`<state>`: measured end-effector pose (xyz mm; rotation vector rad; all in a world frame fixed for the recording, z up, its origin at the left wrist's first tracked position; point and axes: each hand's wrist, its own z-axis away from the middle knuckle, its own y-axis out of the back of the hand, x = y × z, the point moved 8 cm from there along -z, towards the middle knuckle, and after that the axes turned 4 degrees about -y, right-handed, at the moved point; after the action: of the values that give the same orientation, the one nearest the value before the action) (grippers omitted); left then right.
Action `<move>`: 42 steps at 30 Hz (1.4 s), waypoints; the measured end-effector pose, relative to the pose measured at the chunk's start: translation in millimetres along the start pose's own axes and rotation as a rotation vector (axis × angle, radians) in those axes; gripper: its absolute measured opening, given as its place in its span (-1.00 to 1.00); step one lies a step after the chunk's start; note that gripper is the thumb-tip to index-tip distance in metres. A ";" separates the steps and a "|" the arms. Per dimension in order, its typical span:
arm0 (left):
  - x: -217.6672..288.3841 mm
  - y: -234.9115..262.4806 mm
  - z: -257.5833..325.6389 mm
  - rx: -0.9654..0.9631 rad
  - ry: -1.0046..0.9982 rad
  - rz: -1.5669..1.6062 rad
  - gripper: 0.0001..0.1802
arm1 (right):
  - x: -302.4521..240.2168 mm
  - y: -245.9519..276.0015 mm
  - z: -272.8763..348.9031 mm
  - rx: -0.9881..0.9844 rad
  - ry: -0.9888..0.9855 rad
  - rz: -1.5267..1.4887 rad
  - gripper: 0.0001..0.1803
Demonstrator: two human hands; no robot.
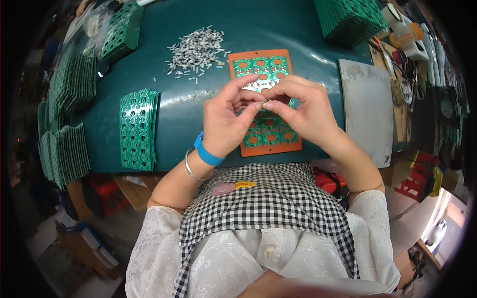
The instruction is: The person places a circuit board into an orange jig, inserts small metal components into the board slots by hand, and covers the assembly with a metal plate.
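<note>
Both hands meet above a green circuit board panel [271,130] that lies in an orange tray [278,149]. Thumb and fingertips of my left hand [231,111] are pinched together, touching those of my right hand [305,109], which pinches from the other side. Whatever sits between the fingertips is too small to make out. My hands hide the middle of the panel; its upper and lower rows of round openings show. Beyond my left hand lies a loose pile of small pale, strip-like parts [197,49] on the green table mat [184,116].
A short stack of green circuit panels [138,130] lies at the left. More panels stand in rows [72,82] along the left edge, and a tall stack [350,20] is at the back right. A grey plate [366,111] lies at the right, beside bottles and tools.
</note>
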<state>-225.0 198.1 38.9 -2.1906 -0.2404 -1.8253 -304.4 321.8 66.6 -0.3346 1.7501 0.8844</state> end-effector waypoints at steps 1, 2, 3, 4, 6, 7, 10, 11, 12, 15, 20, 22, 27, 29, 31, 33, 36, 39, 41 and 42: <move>-2.4 0.1 1.2 -0.003 0.018 -0.016 -0.48 | -4.9 -0.3 -1.6 0.021 0.113 0.102 -0.84; -5.3 0.2 2.4 -0.004 0.036 -0.033 -0.47 | -11.1 -1.1 -2.6 0.041 0.228 0.200 -0.85; -9.1 2.9 3.2 0.046 0.062 0.011 -0.53 | -11.5 -1.8 -6.2 0.026 0.235 0.197 -0.85; -11.0 8.3 2.2 0.061 0.061 0.010 -0.53 | -11.2 -4.2 -10.2 -0.006 0.225 0.232 -0.88; -14.3 17.7 -6.5 -0.014 0.045 -0.180 -0.64 | -6.0 -3.9 -19.9 -0.041 0.211 0.270 -0.91; -4.8 31.0 -16.4 -0.007 -0.087 -0.465 -0.74 | 6.6 -1.9 -32.9 -0.067 0.141 0.276 -0.92; -0.7 73.0 -49.4 0.031 -0.363 -0.990 -0.71 | 38.4 -3.8 -71.7 -0.106 -0.021 0.280 -0.89; -5.7 79.4 -56.8 0.032 -0.363 -0.993 -0.71 | 43.6 -4.3 -84.1 -0.047 0.056 0.379 -0.89; -14.6 83.9 -63.7 -0.002 -0.334 -1.067 -0.68 | 41.3 -6.2 -92.8 0.013 0.134 0.479 -0.88; -32.3 82.9 -73.0 -0.075 -0.276 -1.177 -0.63 | 71.8 -24.3 -107.3 -0.215 -0.220 0.438 -0.86; -44.8 72.6 -74.2 -0.132 -0.309 -1.174 -0.71 | 86.8 -15.5 -90.2 -0.191 -0.310 0.295 -0.84; -43.7 68.2 -72.1 -0.128 -0.298 -1.180 -0.76 | 85.2 -8.0 -82.5 -0.175 -0.337 0.294 -0.82; -39.3 62.4 -75.0 -0.141 -0.336 -1.207 -0.86 | 64.0 -8.8 -85.0 -0.102 -0.098 0.296 -0.89; -37.2 57.2 -73.5 -0.159 -0.319 -1.221 -0.86 | 58.4 -11.9 -82.5 -0.114 -0.058 0.317 -0.90; -33.0 55.2 -72.7 -0.168 -0.302 -1.242 -0.86 | 55.5 -14.9 -81.5 -0.132 -0.013 0.331 -0.91; -25.5 53.0 -70.9 -0.153 -0.332 -1.230 -0.91 | 56.1 -12.4 -79.3 -0.132 -0.037 0.310 -0.91; -18.1 59.3 -73.4 -0.128 -0.345 -1.095 -0.88 | 55.2 -12.1 -78.8 -0.139 -0.066 0.316 -0.92; -16.6 62.0 -67.9 -0.111 -0.278 -1.018 -0.92 | 53.4 -14.6 -78.1 -0.126 -0.046 0.337 -0.92; -17.8 61.7 -65.3 -0.115 -0.259 -0.982 -0.93 | 51.9 -15.9 -78.8 -0.103 -0.020 0.331 -0.92; -17.9 59.5 -63.7 -0.132 -0.265 -1.000 -0.94 | 48.1 -16.8 -79.2 -0.086 0.043 0.375 -0.92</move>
<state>-270.0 122.5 25.4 -2.6360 -1.5375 -1.9543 -367.0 264.2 26.5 -0.0804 1.8501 1.2299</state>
